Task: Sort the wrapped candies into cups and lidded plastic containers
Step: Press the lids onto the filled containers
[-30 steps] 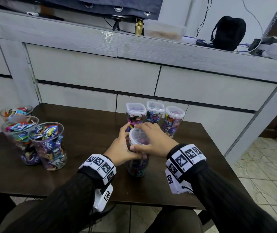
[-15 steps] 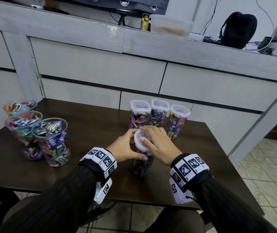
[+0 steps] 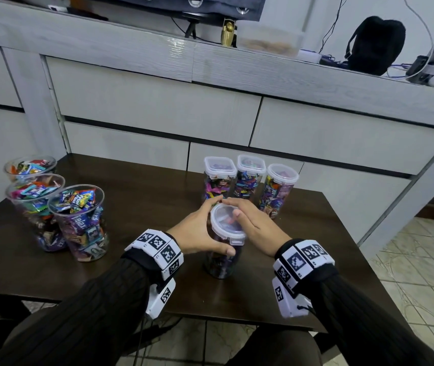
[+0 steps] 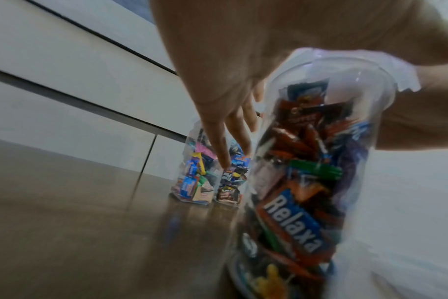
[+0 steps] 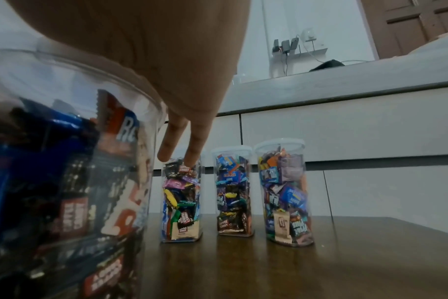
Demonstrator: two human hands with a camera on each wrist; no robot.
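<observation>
At the near edge of the dark table (image 3: pixel 276 294) both forearms in black sleeves reach in, leaving a bare strip of tabletop between the wrists and the edge. Just past them stands a round clear container (image 3: pixel 222 260) packed with wrapped candies, upright, with open wood on its left and right sides. The left hand (image 3: pixel 197 229) wraps its side, thumb across the front wall below the lid (image 3: pixel 227 222), fingers round the far side. The right hand (image 3: pixel 256 225) lies against the lid's right rim with fingers fairly straight, thumb tip resting on top of the lid; the wrist views show loose fingers pointing past the container. To the left, near that table edge, three open cups (image 3: pixel 78 220) full of candies cluster touching one another. Farther back, three lidded containers (image 3: pixel 250 178) stand in a tight row near the far edge, just beyond the fingertips. Behind the table runs a pale cabinet (image 3: pixel 157 101), close against it; tiled floor (image 3: pixel 416 260) opens to the right
</observation>
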